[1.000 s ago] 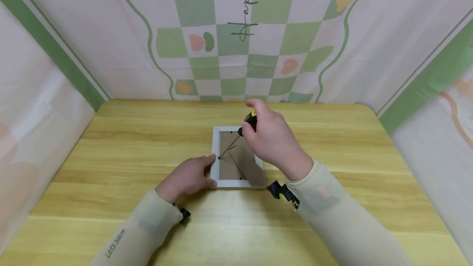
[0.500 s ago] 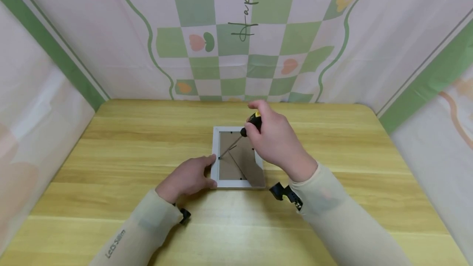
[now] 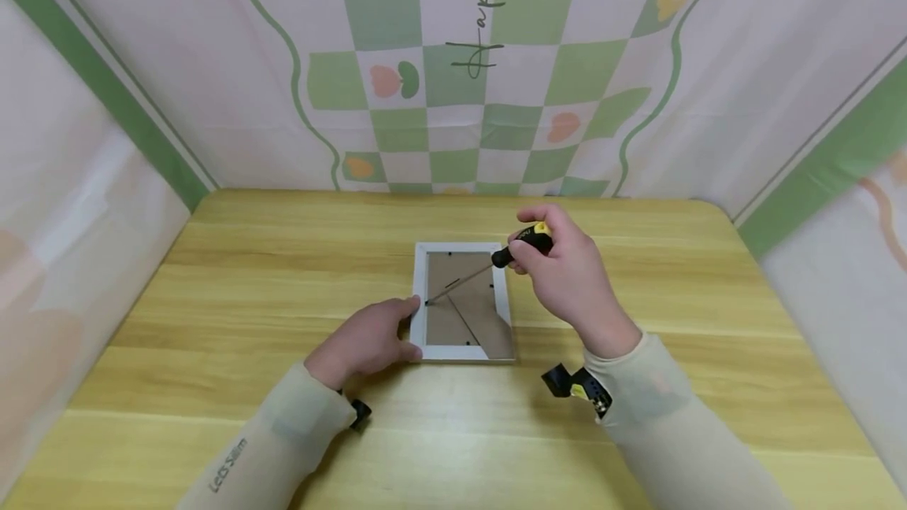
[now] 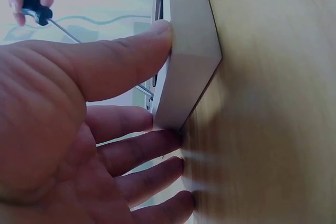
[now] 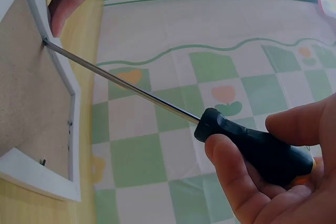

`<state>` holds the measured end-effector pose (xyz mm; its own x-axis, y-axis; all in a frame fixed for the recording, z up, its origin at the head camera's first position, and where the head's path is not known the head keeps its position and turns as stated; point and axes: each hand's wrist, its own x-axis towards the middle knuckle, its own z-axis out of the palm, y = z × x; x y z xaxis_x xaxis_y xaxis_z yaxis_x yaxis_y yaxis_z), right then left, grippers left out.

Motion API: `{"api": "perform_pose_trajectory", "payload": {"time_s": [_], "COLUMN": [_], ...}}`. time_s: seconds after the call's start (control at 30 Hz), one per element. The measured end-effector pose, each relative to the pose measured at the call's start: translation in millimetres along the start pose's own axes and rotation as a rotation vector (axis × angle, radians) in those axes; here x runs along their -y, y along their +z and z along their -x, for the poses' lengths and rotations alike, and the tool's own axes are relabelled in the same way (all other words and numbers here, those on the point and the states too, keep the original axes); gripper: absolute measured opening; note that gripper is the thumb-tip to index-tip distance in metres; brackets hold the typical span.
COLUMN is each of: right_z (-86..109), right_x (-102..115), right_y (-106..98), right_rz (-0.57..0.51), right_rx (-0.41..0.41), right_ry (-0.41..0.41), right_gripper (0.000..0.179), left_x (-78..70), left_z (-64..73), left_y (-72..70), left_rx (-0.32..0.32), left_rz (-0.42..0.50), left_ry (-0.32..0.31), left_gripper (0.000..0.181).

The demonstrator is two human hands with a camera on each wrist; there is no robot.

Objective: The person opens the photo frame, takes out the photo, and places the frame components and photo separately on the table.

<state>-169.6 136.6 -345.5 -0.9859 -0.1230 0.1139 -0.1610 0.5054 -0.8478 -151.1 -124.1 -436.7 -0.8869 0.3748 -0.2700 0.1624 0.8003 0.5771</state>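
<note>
A white picture frame point(image 3: 420, 327) lies back-up on the table, its brown backing board point(image 3: 453, 329) held by small black tabs. My left hand point(image 3: 363, 337) rests against the frame's left edge, thumb at the near corner and index fingertip farther up. Those fingers look fairly straight in the left wrist view, against the frame's side point(image 4: 190, 77). My right hand point(image 3: 570, 274) grips a screwdriver point(image 5: 252, 145) by its black and yellow handle, above the frame's right side. Its thin metal shaft slants down left, the tip at a black tab point(image 5: 46, 41) by the frame's inner left edge.
The wooden table point(image 3: 283, 258) carries the frame near its middle. A patterned cloth point(image 3: 453, 132) hangs behind the table and along both sides. Small black camera mounts point(image 3: 577, 390) are strapped at the wrists.
My right hand has moved right and slightly down, laying the screwdriver at a lower slant while its tip stays at the same tab. My left hand keeps its place at the frame.
</note>
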Motion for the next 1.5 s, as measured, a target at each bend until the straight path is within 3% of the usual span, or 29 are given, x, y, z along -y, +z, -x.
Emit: {"api": "perform_pose_trajectory", "payload": {"time_s": [0.27,0.63,1.27,1.5], "right_z": [1.2,-3.9,-9.9,-11.4], "right_x": [5,22,39,42], "right_y": [0,7,14,17], "right_rz": [0.057,0.209,0.254,0.261], "right_rx": [0.030,0.033,0.074,0.093], "right_ry": [0.002,-0.104,-0.137,-0.174], "right_gripper": [0.026,0.025,0.028,0.030], "left_x": [0.5,0.6,-1.4,-1.4], "left_z": [-1.9,-2.6,-6.4,-5.9], "left_y": [0.7,0.1,-3.2,-3.9], "left_rx": [-0.002,0.002,0.020,0.022], "left_rz": [-0.018,-0.030,-0.041,-0.055], "left_ry": [-0.002,0.005,0.011,0.007], "left_gripper": [0.078,0.078,0.072,0.078]}}
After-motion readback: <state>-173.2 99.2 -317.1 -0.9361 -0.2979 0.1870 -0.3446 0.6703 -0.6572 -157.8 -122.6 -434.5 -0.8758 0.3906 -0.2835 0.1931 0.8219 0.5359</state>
